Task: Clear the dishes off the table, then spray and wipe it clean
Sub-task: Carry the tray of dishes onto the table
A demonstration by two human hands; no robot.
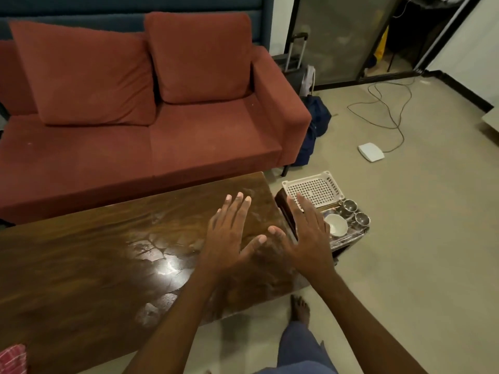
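Both hands are held flat over the right end of the dark wooden surface [81,265] — the left hand [229,233] and the right hand [310,236] side by side, fingers straight and slightly spread, thumbs nearly meeting, nothing gripped. Whether the palms touch the wood cannot be told. Pale, wet-looking streaks [162,252] are seen on the surface at nine o'clock from the left hand, with a bright glare among them.

The dishes are found off the surface, on a low stand [351,240] just beside its right end, at two o'clock from the right hand. There a white bowl [336,225] is set, with two steel cups [349,205] beyond it and a white perforated basket [314,188] at the far side. Part of the basket is hidden by the right hand's fingers. A red checked cloth [12,359] is seen at seven o'clock, cut off by the frame's edge.

At twelve o'clock a red sofa [189,136] with two cushions is set along the far side of the surface. At one o'clock a suitcase [295,63] and a dark blue bag [320,114] are placed by the sofa's arm, and at two o'clock a white box [370,151] lies on the floor. A bare foot [299,309] is seen at five o'clock.
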